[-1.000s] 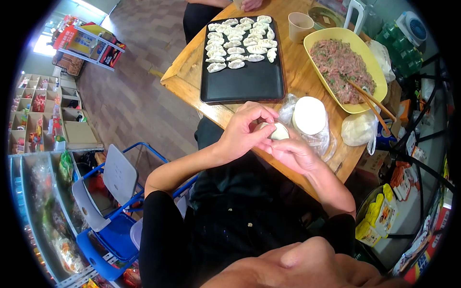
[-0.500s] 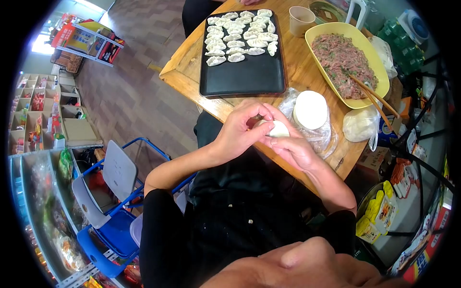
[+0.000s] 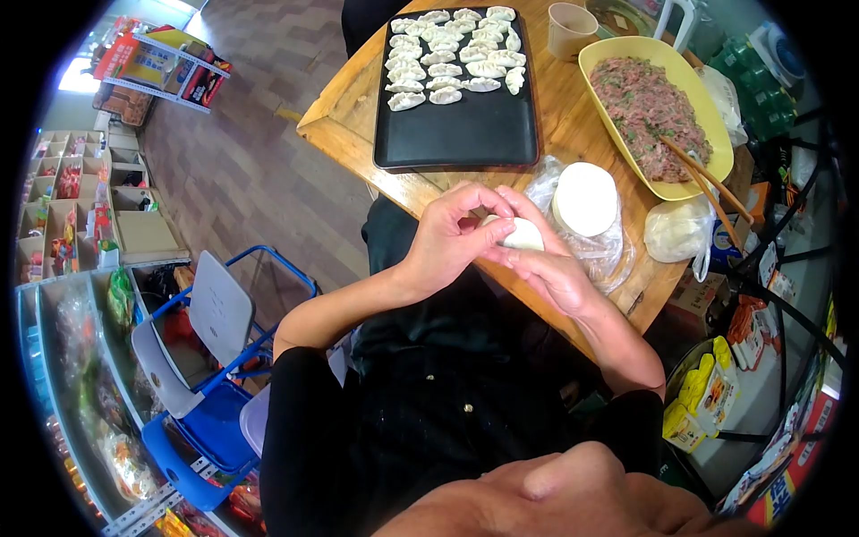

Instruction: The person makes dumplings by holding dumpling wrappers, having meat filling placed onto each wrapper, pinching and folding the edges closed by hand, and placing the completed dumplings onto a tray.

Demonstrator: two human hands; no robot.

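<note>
A white dumpling (image 3: pixel 524 235) is held between both hands at the table's near edge; its wrapper looks folded over. My left hand (image 3: pixel 458 231) pinches the dumpling's left side with bent fingers. My right hand (image 3: pixel 548 267) wraps it from below and behind, the thumb along its lower edge. Whatever lies inside the wrapper is hidden. Just beyond my right hand, a stack of round dumpling wrappers (image 3: pixel 585 199) rests on a clear plastic bag (image 3: pixel 608 259). Rows of shaped dumplings (image 3: pixel 440 69) cover the far part of a black tray (image 3: pixel 452 134).
A yellow bowl (image 3: pixel 660 190) of minced filling (image 3: pixel 649 107) stands to the right, with chopsticks (image 3: pixel 707 190) across its rim. Nearby are a paper cup (image 3: pixel 570 31) and a tied plastic bag (image 3: pixel 676 231). Blue folding chairs (image 3: pixel 210 430) and shelves (image 3: pixel 89 358) stand left.
My fingers have shifted slightly along the dumpling's edge, and its folded side shows more. The camera view has moved a little. Another person's hand beyond the tray has left the view.
</note>
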